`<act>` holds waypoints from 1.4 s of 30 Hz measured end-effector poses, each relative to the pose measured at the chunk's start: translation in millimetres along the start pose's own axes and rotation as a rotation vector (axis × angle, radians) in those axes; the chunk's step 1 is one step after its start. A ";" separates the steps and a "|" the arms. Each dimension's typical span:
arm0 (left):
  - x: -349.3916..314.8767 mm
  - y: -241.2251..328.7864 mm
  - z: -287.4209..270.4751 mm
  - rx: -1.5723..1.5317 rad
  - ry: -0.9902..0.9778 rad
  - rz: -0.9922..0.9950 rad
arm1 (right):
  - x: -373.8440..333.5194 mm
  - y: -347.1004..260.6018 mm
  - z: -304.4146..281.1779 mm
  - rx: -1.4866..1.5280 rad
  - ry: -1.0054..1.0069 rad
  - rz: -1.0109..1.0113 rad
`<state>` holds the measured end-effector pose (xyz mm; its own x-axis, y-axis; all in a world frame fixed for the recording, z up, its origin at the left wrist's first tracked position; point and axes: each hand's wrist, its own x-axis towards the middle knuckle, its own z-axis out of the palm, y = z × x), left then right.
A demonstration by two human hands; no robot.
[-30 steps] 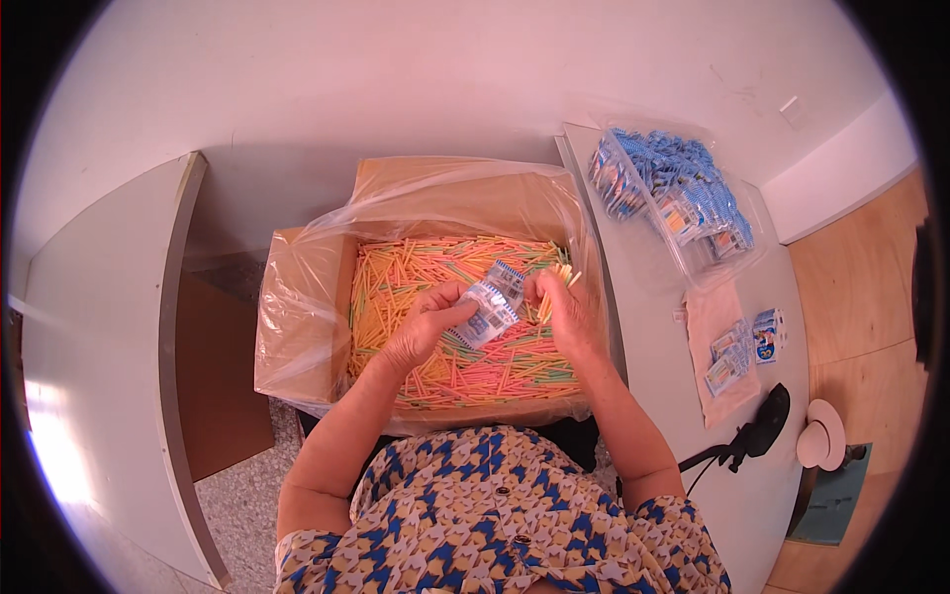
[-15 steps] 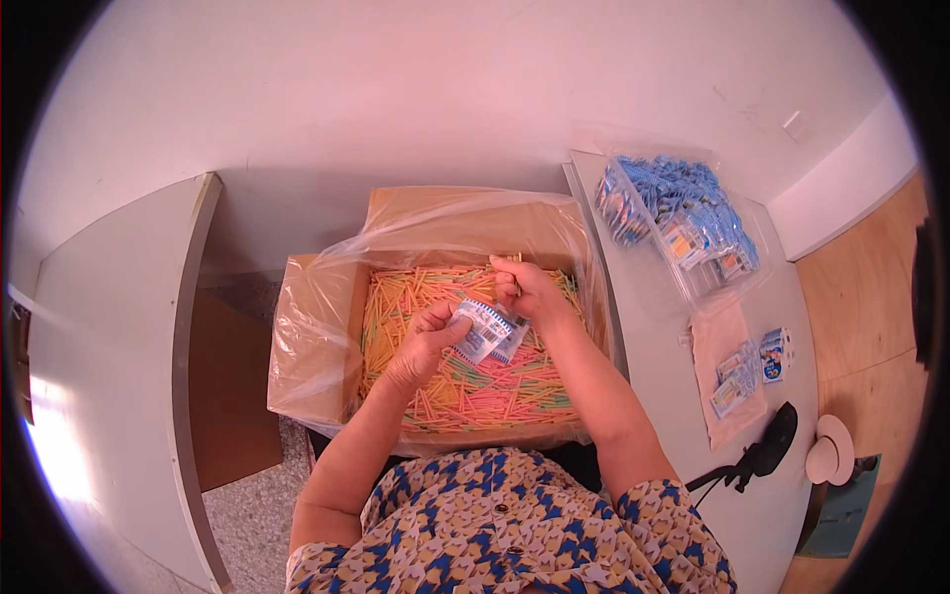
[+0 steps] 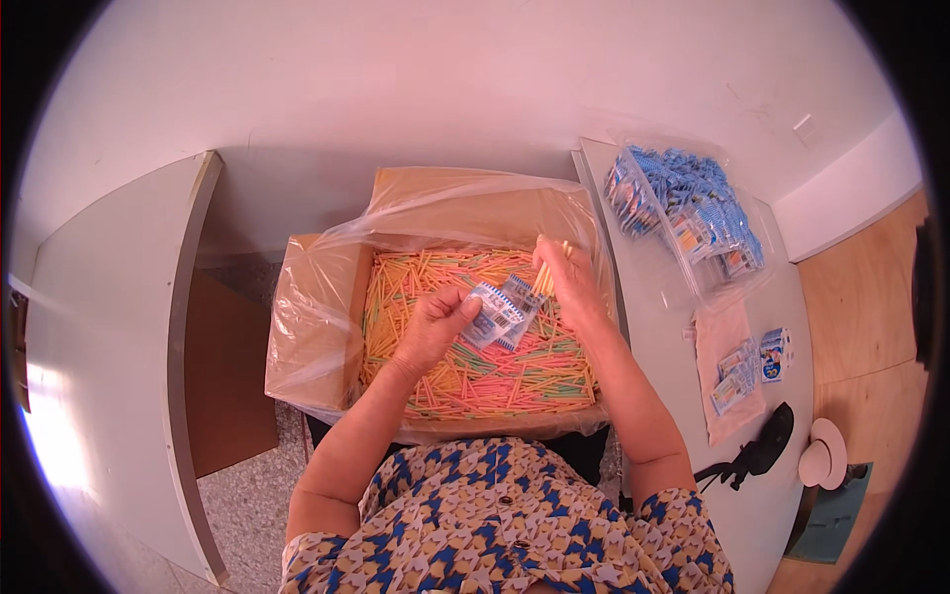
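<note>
Over an open cardboard box (image 3: 319, 332), my left hand (image 3: 433, 325) pinches small clear plastic packets (image 3: 494, 315) with blue-and-white striped edges. A second packet fans out behind the front one, toward my right hand (image 3: 572, 285). That hand is closed around a few thin pale-yellow sticks (image 3: 541, 281), which poke out below and above the fingers. Beneath both hands, the box is filled with loose thin sticks (image 3: 475, 391) in pink, orange, yellow and green.
Clear plastic film (image 3: 465, 195) lines the box. On the right-hand table (image 3: 653, 327), a clear bin (image 3: 683, 277) holds many blue packets (image 3: 708, 198). Nearer lie a pink cloth (image 3: 727, 411) with packets, a blue card (image 3: 775, 354) and a black clamp-like stand (image 3: 767, 445). Another table (image 3: 109, 327) stands at left.
My right hand has moved right, and yellow sticks now show in it. The packets in my left hand are fanned further apart.
</note>
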<state>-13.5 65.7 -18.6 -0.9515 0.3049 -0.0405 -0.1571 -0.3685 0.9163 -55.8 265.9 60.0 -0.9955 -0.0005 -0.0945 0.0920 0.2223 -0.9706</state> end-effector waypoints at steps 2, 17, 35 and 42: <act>-2.2 -3.4 -0.3 0.005 0.041 0.023 | -11.6 -15.5 -0.6 0.070 -0.033 -0.009; -4.8 4.9 8.6 -0.103 0.042 0.006 | -31.6 -39.9 12.0 0.008 -0.203 -0.126; -4.9 -0.8 9.5 -0.247 0.056 -0.047 | -45.7 -18.7 25.1 -0.012 -0.089 -0.446; -6.4 -15.3 6.8 0.002 -0.062 -0.051 | -73.6 -2.1 -15.6 -0.440 -0.030 -0.521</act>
<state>-3.2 75.4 -29.7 -0.9242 0.3768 -0.0621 -0.2040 -0.3495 0.9145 16.9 280.7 72.5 -0.9058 -0.2403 0.3490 -0.4230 0.5615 -0.7112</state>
